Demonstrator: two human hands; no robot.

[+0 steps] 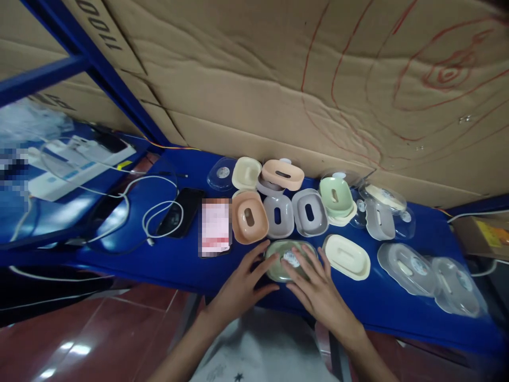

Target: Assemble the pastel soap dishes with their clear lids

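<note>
A green soap dish (274,275) with a clear lid and a round white label lies on the blue table in front of me. My left hand (248,278) grips its left end, fingertips on the lid and thumb at the near edge. Around the right end curves my right hand (314,278), its fingers spread across the lid beside the label. Just beyond are an orange dish (249,225), a grey dish (272,231) and a second grey dish (322,227), all uncovered with slotted bottoms. To the right of my right hand rests a cream dish (347,257).
A lit phone (215,228), a dark phone (185,212) and white cables (128,207) lie left, near a power strip (79,170). Several dishes and clear lids line the back, including a green dish (338,201). Lidded grey dishes (411,270) sit right. Cardboard (258,79) walls the back.
</note>
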